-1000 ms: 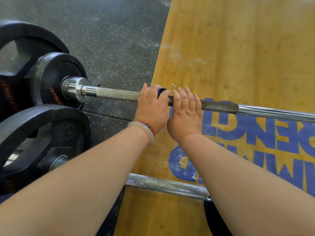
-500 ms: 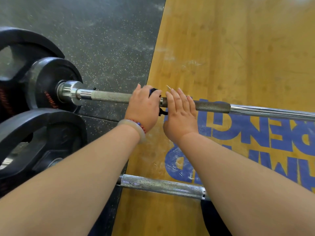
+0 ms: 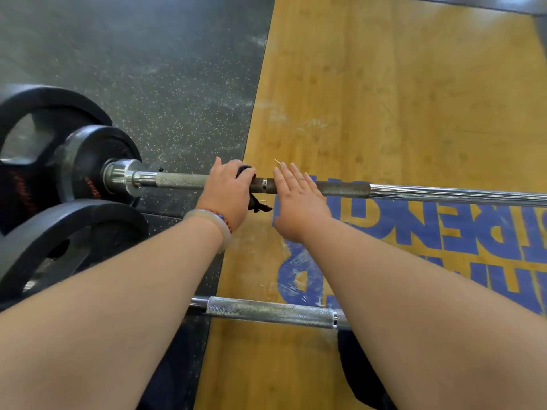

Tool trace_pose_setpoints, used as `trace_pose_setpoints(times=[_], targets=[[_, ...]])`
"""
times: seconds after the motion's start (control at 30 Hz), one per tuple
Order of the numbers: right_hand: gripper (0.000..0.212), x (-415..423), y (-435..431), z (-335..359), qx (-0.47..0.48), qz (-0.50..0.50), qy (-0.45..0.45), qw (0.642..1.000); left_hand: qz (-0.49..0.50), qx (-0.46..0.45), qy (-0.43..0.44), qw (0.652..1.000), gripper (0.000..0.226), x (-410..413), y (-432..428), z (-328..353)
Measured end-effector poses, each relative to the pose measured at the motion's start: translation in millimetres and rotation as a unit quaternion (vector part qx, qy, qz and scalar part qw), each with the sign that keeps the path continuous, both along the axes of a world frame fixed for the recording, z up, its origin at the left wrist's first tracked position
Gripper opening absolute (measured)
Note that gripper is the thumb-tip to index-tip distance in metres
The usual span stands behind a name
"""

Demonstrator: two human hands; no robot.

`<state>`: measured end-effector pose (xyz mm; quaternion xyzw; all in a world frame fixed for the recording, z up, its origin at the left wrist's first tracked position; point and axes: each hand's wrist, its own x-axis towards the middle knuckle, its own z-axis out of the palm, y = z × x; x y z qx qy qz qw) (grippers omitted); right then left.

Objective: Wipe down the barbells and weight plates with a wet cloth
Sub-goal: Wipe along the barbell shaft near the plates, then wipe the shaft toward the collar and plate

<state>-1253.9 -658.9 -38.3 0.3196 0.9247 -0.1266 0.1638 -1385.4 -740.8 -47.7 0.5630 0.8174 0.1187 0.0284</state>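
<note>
A steel barbell [image 3: 414,193] runs left to right across the middle, with black weight plates [image 3: 97,161] on its left sleeve. My left hand [image 3: 226,192] is closed around the knurled shaft with a dark blue cloth [image 3: 257,202] bunched under it; a corner of the cloth hangs below the bar. My right hand [image 3: 299,199] rests flat on the shaft just to the right, fingers straight and together, a short gap from the left hand. The knurling between and right of the hands looks dark and damp.
A second barbell [image 3: 272,312] lies nearer to me, its black plate [image 3: 68,244] at the lower left. Speckled dark rubber flooring [image 3: 165,84] covers the left; a wooden platform [image 3: 399,99] with blue lettering fills the right.
My left hand with the cloth has slid left along the bar, away from my right hand, leaving a gap of dark wet knurling between them. The right hand stays flat on the shaft.
</note>
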Motion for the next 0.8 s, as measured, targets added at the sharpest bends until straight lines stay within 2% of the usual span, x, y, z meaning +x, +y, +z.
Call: trace_pose_setpoints(times=[0.23, 0.53, 0.8], targets=[[0.084, 20, -27, 83, 0.000, -0.058, 0.028, 0.998, -0.020, -0.102, 0.008, 0.995, 0.028, 28, -13, 94], [0.083, 107, -82, 177, 0.037, -0.087, 0.032, 0.995, -0.083, -0.091, 0.058, 0.991, 0.026, 100, -63, 176], [0.082, 157, -118, 208, 0.064, -0.112, 0.021, 0.991, -0.139, -0.042, 0.064, 0.987, 0.024, 155, -70, 210]])
